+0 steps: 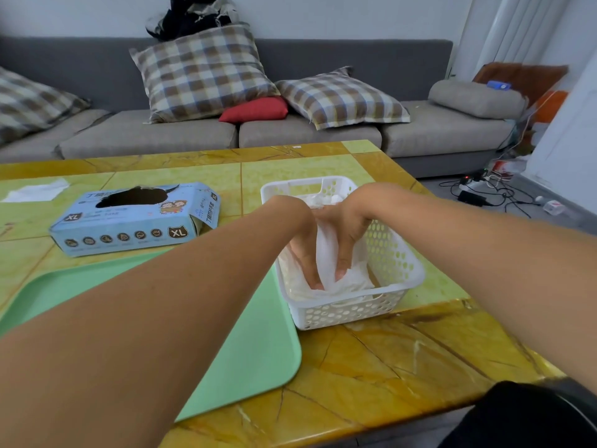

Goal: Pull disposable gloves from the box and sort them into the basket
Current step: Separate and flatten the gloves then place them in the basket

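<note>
Left hand point(302, 240) | right hand point(344, 232) — pressing gloves point(326, 253) | inside basket point(400, 263)

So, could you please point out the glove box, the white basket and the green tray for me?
glove box point(129, 234): head view, on its front face.
white basket point(392, 253): head view, on its perforated right wall.
green tray point(255, 350): head view, on its bare right part.

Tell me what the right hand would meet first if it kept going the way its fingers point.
The right hand points down into the white basket, its fingertips already on the pile of clear gloves. Pushed further, it would likely just press those gloves down against the basket's floor, which is hidden beneath them.
</note>
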Action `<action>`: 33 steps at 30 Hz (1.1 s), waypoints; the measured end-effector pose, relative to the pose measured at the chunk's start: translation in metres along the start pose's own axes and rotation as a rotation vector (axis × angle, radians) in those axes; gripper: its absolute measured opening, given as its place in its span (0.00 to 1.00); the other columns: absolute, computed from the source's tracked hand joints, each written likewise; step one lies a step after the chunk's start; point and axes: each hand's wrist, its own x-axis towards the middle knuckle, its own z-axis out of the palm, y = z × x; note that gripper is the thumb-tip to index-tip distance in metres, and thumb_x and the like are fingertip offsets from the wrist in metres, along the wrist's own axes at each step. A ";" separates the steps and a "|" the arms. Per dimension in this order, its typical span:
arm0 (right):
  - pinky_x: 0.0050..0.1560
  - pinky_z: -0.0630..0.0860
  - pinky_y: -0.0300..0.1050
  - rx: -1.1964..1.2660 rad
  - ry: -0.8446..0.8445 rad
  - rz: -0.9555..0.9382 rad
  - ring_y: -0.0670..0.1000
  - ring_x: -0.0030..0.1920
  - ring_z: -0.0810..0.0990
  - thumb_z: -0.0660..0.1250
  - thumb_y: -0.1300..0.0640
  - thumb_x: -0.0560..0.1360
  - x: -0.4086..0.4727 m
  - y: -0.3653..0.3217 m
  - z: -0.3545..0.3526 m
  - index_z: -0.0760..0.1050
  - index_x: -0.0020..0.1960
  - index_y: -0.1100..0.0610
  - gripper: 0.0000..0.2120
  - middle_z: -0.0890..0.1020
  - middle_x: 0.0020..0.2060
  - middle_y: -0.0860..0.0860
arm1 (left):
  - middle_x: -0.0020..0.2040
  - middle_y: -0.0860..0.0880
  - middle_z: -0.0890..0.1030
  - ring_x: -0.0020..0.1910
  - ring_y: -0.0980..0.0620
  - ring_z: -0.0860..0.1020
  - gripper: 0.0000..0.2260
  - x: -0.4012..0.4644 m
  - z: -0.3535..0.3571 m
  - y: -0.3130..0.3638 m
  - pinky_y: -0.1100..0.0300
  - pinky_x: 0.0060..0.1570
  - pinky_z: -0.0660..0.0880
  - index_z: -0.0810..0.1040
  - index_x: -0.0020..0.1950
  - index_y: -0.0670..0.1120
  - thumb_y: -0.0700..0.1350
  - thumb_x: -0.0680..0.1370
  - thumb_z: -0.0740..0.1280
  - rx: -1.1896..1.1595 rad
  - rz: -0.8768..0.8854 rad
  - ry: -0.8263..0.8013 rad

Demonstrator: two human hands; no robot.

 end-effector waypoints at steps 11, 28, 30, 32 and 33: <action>0.77 0.58 0.61 -0.078 0.101 0.035 0.55 0.81 0.45 0.83 0.33 0.51 0.000 -0.011 0.022 0.30 0.79 0.41 0.76 0.40 0.81 0.47 | 0.74 0.51 0.69 0.71 0.43 0.70 0.58 0.006 0.012 0.003 0.49 0.64 0.71 0.55 0.81 0.56 0.73 0.57 0.76 -0.016 0.080 0.065; 0.74 0.65 0.60 -0.026 -0.009 0.026 0.55 0.79 0.59 0.79 0.26 0.48 -0.016 -0.006 -0.008 0.46 0.81 0.40 0.71 0.55 0.80 0.44 | 0.57 0.50 0.77 0.60 0.45 0.78 0.40 0.001 -0.009 -0.016 0.49 0.64 0.75 0.71 0.73 0.49 0.68 0.68 0.75 0.051 0.136 0.194; 0.75 0.62 0.63 -0.052 -0.026 0.075 0.57 0.81 0.50 0.80 0.27 0.48 -0.008 -0.006 0.002 0.34 0.79 0.37 0.75 0.43 0.81 0.41 | 0.54 0.50 0.74 0.63 0.44 0.76 0.36 0.010 0.000 -0.010 0.48 0.66 0.73 0.70 0.73 0.49 0.64 0.71 0.73 0.073 0.122 0.153; 0.75 0.61 0.63 -0.096 0.003 0.082 0.57 0.81 0.47 0.80 0.28 0.51 -0.004 -0.011 0.010 0.27 0.77 0.39 0.76 0.34 0.79 0.41 | 0.54 0.51 0.72 0.64 0.44 0.75 0.35 0.022 0.005 -0.007 0.46 0.66 0.73 0.68 0.75 0.52 0.62 0.71 0.73 0.065 0.144 0.150; 0.75 0.62 0.63 -0.099 0.019 0.079 0.58 0.81 0.48 0.80 0.29 0.51 -0.002 -0.012 0.013 0.26 0.77 0.40 0.77 0.32 0.79 0.41 | 0.54 0.53 0.72 0.64 0.44 0.75 0.37 0.024 0.006 -0.006 0.46 0.66 0.73 0.67 0.75 0.55 0.63 0.69 0.74 0.069 0.159 0.155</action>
